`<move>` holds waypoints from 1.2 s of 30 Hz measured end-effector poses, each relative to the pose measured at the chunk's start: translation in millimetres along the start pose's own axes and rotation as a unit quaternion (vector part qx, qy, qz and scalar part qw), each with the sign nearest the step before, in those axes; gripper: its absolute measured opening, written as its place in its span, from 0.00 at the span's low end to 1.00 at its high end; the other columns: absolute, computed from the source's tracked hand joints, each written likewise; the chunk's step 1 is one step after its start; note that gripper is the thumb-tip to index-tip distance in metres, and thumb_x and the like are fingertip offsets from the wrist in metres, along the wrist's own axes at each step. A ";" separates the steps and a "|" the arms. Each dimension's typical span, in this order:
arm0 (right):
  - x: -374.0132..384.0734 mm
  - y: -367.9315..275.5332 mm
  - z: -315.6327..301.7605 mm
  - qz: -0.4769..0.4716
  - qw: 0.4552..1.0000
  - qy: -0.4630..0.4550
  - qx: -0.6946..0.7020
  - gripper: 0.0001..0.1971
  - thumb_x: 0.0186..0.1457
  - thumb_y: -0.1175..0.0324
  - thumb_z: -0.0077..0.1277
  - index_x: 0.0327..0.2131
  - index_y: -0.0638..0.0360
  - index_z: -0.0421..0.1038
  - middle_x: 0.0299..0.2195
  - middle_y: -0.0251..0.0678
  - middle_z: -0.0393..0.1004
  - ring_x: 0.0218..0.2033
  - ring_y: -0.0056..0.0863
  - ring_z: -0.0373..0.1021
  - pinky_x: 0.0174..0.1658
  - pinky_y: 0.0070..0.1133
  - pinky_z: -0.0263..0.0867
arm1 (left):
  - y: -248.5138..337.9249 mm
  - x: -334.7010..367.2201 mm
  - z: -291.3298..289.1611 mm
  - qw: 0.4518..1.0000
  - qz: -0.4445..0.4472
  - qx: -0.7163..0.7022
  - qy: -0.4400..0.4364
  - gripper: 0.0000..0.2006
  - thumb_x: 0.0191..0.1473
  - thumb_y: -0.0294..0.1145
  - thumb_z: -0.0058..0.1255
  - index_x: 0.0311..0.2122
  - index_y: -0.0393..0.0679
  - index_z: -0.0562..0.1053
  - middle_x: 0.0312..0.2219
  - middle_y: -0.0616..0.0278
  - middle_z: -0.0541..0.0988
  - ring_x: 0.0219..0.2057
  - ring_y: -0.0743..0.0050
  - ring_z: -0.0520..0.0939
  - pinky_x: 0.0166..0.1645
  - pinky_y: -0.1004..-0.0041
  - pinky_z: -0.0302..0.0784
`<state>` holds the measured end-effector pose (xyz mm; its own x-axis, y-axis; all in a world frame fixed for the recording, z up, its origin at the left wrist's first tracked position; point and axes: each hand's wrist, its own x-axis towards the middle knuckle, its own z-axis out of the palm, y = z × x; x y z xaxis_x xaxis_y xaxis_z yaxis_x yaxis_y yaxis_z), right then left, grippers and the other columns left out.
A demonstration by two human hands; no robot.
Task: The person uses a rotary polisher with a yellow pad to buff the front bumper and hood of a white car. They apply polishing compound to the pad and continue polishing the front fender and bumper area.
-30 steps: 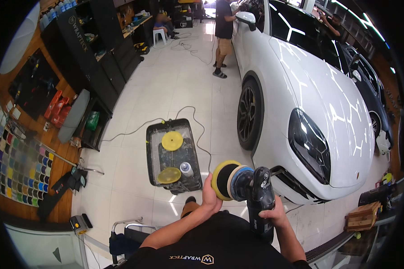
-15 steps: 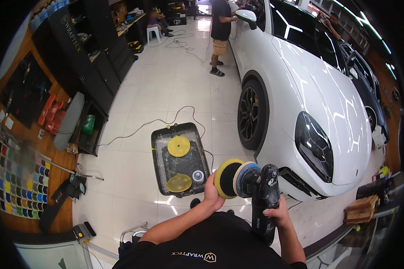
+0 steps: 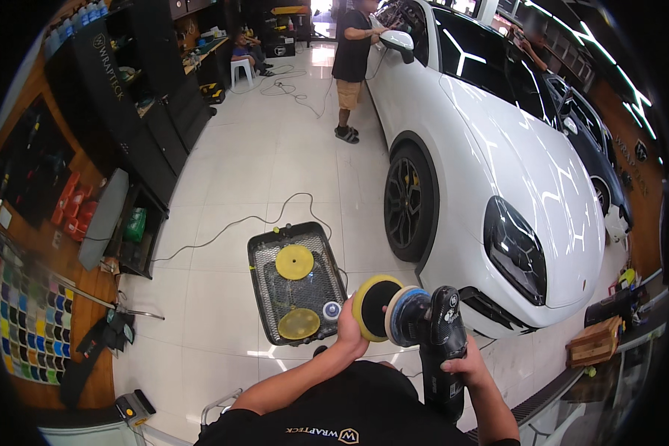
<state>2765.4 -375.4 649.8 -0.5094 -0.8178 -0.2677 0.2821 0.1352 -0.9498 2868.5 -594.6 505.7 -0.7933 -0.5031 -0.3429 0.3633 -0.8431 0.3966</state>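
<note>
My left hand [image 3: 351, 328] grips a round yellow foam polishing pad [image 3: 377, 306] by its edge, its black backing turned toward the machine. A fingertip shows beside that black face. My right hand [image 3: 467, 364] is wrapped round the body of a black polisher [image 3: 444, 327], held upright in front of my torso. The polisher's round backing plate [image 3: 409, 316], blue with a pale rim, faces the pad. The two discs are very close; I cannot tell whether they touch.
A black mesh tray [image 3: 256, 293] ahead holds a yellow pad [image 3: 295, 262], another yellow disc [image 3: 299, 324] and a white-capped bottle [image 3: 331, 311]. A cord [image 3: 253, 217] crosses the floor. A white car [image 3: 513, 141] stands right; a person [image 3: 349, 59] works at its door.
The whole view has shifted a little, with tray and floor lower in it. Both hands keep their hold; a fingertip has come into sight against the pad's black backing.
</note>
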 end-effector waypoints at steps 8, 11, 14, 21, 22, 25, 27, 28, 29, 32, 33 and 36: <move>6.4 31.3 3.5 0.009 1.000 -0.018 0.023 0.34 0.36 0.64 0.73 0.49 0.66 0.73 0.41 0.37 0.80 0.41 0.27 0.76 0.51 0.25 0.71 | 11.4 -15.1 -19.4 0.999 -0.043 -0.006 0.029 0.27 0.71 0.49 0.28 0.57 0.41 0.74 0.53 0.54 0.81 0.55 0.57 0.81 0.62 0.54 0.75; 10.1 36.9 0.6 -0.003 0.998 -0.046 0.041 0.34 0.36 0.64 0.73 0.49 0.67 0.73 0.42 0.38 0.80 0.43 0.28 0.76 0.53 0.26 0.71 | 11.7 -17.4 -24.3 0.997 -0.065 -0.016 0.034 0.28 0.71 0.50 0.28 0.58 0.41 0.73 0.54 0.54 0.81 0.55 0.56 0.81 0.62 0.54 0.76; 9.2 33.4 -3.0 -0.024 0.996 -0.063 0.054 0.33 0.38 0.64 0.72 0.50 0.68 0.74 0.43 0.40 0.81 0.45 0.30 0.77 0.54 0.27 0.70 | 8.5 -15.0 -24.9 0.996 -0.082 -0.004 0.044 0.28 0.71 0.52 0.28 0.59 0.42 0.73 0.55 0.54 0.80 0.55 0.55 0.81 0.62 0.55 0.75; 2.2 24.2 -6.9 -0.026 0.999 -0.015 0.037 0.34 0.40 0.63 0.72 0.51 0.67 0.74 0.43 0.40 0.82 0.45 0.31 0.79 0.54 0.29 0.72 | -2.1 -5.3 -13.3 0.996 -0.090 -0.014 0.020 0.29 0.71 0.53 0.27 0.62 0.44 0.72 0.59 0.55 0.78 0.59 0.54 0.79 0.65 0.52 0.72; 0.2 22.3 -8.9 -0.003 0.999 -0.034 0.042 0.34 0.40 0.63 0.72 0.52 0.67 0.74 0.44 0.41 0.82 0.45 0.31 0.79 0.54 0.28 0.72 | -3.1 -4.5 -11.4 0.995 -0.096 0.000 0.030 0.29 0.71 0.53 0.28 0.61 0.44 0.73 0.58 0.56 0.79 0.58 0.55 0.79 0.64 0.53 0.73; -5.5 18.5 -9.0 -0.002 1.000 -0.015 0.026 0.34 0.39 0.64 0.70 0.51 0.69 0.72 0.44 0.43 0.82 0.44 0.31 0.78 0.54 0.28 0.72 | -5.2 -3.4 -5.3 0.996 -0.067 -0.027 -0.043 0.26 0.72 0.49 0.31 0.58 0.41 0.74 0.55 0.56 0.80 0.55 0.58 0.81 0.62 0.58 0.76; -7.6 16.5 -7.0 0.009 1.000 -0.004 0.024 0.35 0.38 0.64 0.70 0.52 0.69 0.72 0.45 0.44 0.81 0.45 0.31 0.78 0.54 0.28 0.71 | -6.7 -3.3 -2.5 0.996 -0.060 -0.019 -0.064 0.26 0.72 0.49 0.31 0.57 0.41 0.74 0.53 0.56 0.81 0.55 0.59 0.82 0.61 0.58 0.77; -8.2 15.1 -6.1 0.005 1.000 0.000 0.019 0.35 0.38 0.65 0.70 0.52 0.69 0.71 0.45 0.44 0.81 0.46 0.32 0.78 0.55 0.28 0.71 | -7.1 -4.0 -1.4 0.996 -0.070 -0.016 -0.046 0.26 0.72 0.49 0.31 0.57 0.41 0.74 0.53 0.56 0.82 0.54 0.60 0.82 0.60 0.58 0.78; -8.6 13.9 -4.8 0.012 1.000 -0.002 0.014 0.36 0.38 0.65 0.70 0.53 0.69 0.71 0.45 0.44 0.81 0.46 0.32 0.77 0.55 0.28 0.71 | -8.0 -4.3 -0.4 0.995 -0.072 -0.019 -0.060 0.26 0.72 0.49 0.32 0.57 0.41 0.74 0.52 0.56 0.82 0.54 0.60 0.82 0.60 0.58 0.78; -9.4 12.0 -1.1 0.011 1.000 -0.009 0.007 0.37 0.37 0.65 0.71 0.53 0.69 0.70 0.46 0.44 0.80 0.47 0.32 0.77 0.55 0.27 0.70 | -11.5 -8.0 1.7 0.993 -0.090 -0.027 -0.069 0.25 0.72 0.48 0.32 0.56 0.41 0.75 0.51 0.57 0.82 0.52 0.61 0.83 0.58 0.58 0.79; -9.5 11.8 0.3 0.017 1.000 -0.007 0.004 0.37 0.37 0.65 0.71 0.53 0.69 0.70 0.46 0.44 0.80 0.47 0.32 0.77 0.55 0.27 0.70 | -12.3 -10.1 2.1 0.994 -0.101 -0.016 -0.048 0.25 0.72 0.48 0.32 0.56 0.41 0.75 0.51 0.57 0.82 0.52 0.62 0.83 0.58 0.59 0.79; -10.2 13.5 3.3 0.020 1.000 -0.006 -0.003 0.37 0.37 0.66 0.71 0.53 0.69 0.70 0.46 0.44 0.80 0.46 0.31 0.77 0.55 0.27 0.70 | -17.0 -16.7 4.6 0.993 -0.098 -0.029 -0.064 0.25 0.72 0.48 0.32 0.55 0.41 0.75 0.51 0.57 0.82 0.52 0.63 0.83 0.58 0.60 0.79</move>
<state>2777.1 -367.1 640.3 -0.4876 -0.8187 -0.3034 0.2971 0.1711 -0.9394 2873.3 -570.9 508.6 -0.9058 -0.3034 -0.2959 0.2209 -0.9339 0.2813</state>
